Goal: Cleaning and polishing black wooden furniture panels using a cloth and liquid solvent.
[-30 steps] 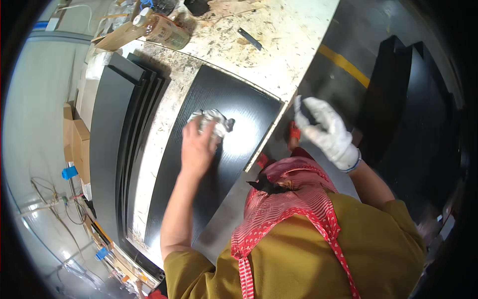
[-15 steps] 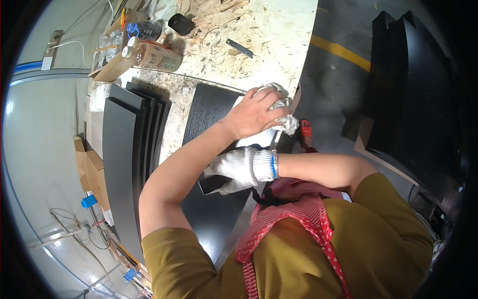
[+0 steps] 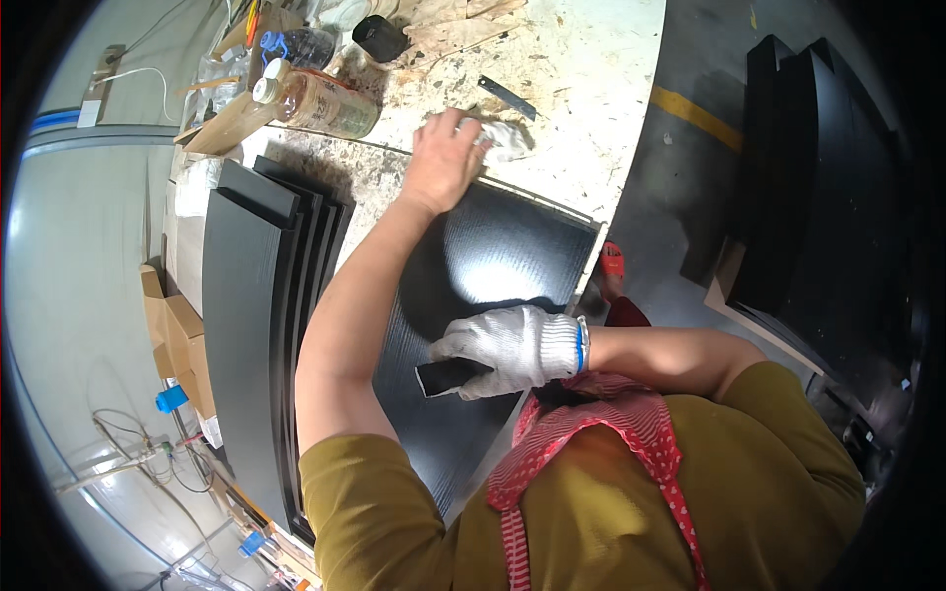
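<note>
My bare left hand (image 3: 443, 163) presses a crumpled white rag (image 3: 505, 142) just past the far edge of a black wood-grained board (image 3: 512, 241). Its fingers are curled on the rag. My right hand (image 3: 517, 350), in a white knit glove with a blue-edged cuff, is above the near part of the board. It is closed round a small black block (image 3: 448, 376), whose end sticks out to the left. The board lies on the worktable, with a bright patch of light shining on it.
Several dark panels (image 3: 246, 295) stand stacked left of the board. Beyond are a plastic bottle (image 3: 325, 103), a black cup (image 3: 380, 39) and a flat dark strip (image 3: 507, 98) on the stained tabletop (image 3: 581, 118). More black panels (image 3: 778, 217) stand at the right, across the floor.
My left hand has moved left and away from me with the rag, from the board's right far corner to beyond its far edge. My gloved right hand has shifted slightly right, still holding the block.
</note>
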Demonstrator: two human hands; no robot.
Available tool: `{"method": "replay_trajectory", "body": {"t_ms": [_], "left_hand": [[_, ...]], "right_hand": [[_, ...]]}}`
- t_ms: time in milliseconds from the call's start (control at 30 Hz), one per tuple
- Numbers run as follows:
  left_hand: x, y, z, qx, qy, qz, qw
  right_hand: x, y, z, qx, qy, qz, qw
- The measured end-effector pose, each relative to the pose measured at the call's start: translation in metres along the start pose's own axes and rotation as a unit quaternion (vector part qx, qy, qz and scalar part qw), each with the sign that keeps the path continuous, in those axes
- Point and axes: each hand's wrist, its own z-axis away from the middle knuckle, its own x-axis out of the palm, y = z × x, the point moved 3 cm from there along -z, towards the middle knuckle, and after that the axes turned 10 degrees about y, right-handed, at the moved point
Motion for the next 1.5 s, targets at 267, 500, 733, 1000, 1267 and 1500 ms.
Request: {"method": "replay_trajectory", "body": {"t_ms": [267, 500, 733, 1000, 1267, 1500], "left_hand": [[-0.041, -0.031, 0.005, 0.085, 0.049, -0.204, 0.974], [-0.189, 0.002, 0.057, -0.178, 0.192, -0.132, 0.956], [-0.228, 0.026, 0.278, -0.612, 0.345, 0.374, 0.605], [-0.2, 0.055, 0.47, -0.621, 0.32, 0.042, 0.714], [-0.165, 0.086, 0.521, -0.624, 0.215, -0.058, 0.749], [-0.164, 0.088, 0.527, -0.614, 0.272, -0.064, 0.738]], "right_hand": [[0.0, -0.006, -0.002, 0.048, -0.007, -0.024, 0.999], [0.006, 0.003, 0.007, 0.072, 0.043, -0.027, 0.996], [-0.071, 0.003, 0.097, 0.163, 0.323, -0.184, 0.914], [-0.112, 0.04, 0.157, 0.184, 0.412, 0.083, 0.889], [-0.076, 0.025, 0.137, 0.132, 0.371, 0.351, 0.849], [0.008, -0.008, 0.147, 0.092, 0.286, 0.373, 0.878]]}}
